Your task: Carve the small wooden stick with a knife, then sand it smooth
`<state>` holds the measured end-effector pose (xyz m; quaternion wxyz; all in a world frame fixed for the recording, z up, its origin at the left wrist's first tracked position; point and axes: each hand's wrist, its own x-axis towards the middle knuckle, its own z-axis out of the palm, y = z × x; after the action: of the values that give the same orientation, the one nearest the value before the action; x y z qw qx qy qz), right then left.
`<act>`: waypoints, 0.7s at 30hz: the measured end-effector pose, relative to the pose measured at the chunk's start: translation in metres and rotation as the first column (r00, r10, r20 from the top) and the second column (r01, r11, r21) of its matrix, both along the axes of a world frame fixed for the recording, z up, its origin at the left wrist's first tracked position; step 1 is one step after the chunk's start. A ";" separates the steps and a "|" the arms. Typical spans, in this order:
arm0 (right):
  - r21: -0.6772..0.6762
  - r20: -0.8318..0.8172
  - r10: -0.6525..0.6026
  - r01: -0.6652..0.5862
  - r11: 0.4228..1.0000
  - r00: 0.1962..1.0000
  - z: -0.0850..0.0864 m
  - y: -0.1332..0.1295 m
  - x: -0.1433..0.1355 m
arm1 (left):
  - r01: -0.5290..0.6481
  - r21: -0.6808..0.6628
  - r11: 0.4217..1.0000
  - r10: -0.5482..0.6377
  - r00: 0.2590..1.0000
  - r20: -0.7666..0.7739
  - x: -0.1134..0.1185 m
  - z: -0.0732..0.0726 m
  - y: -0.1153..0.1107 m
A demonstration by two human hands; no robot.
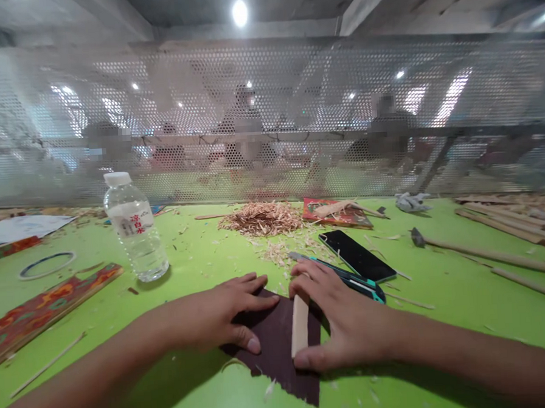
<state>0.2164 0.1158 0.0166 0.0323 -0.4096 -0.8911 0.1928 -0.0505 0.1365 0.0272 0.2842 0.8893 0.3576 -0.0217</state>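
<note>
A dark brown sheet (277,341) with a ragged lower edge lies on the green table (194,378). My left hand (227,313) rests flat on its left side, fingers spread, holding nothing. In my right hand (340,316) is a short pale wood piece (299,327), gripped between the thumb at its near end and the fingers at its far end, over the right part of the sheet. Just beyond the right hand lie a teal and black utility knife (349,278) and a black phone (360,254).
A water bottle (138,235) stands at left, near a painted board (45,313) and a ring (47,265). Wood shavings (264,218) are heaped at the back. A hammer-like tool (485,252) lies right. Behind a perforated screen (296,123) several people are dimly visible.
</note>
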 end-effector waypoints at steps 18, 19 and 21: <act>-0.039 -0.067 -0.054 0.051 0.998 0.996 -0.008 0.000 0.004 | 0.015 -0.003 1.000 -0.015 0.999 0.042 -0.003 -0.001 0.001; -0.042 -0.070 -0.037 0.034 0.999 0.997 -0.009 0.000 0.004 | 0.017 -0.009 1.000 -0.016 0.999 0.038 -0.003 -0.001 0.001; -0.074 -0.081 0.087 -0.093 0.993 0.993 -0.009 -0.002 0.004 | 0.016 -0.021 1.000 -0.016 1.000 0.022 -0.002 0.000 0.001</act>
<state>0.2204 0.1136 0.0078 0.0420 -0.3622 -0.8985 0.2444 -0.0528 0.1372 0.0277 0.2972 0.8893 0.3471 -0.0181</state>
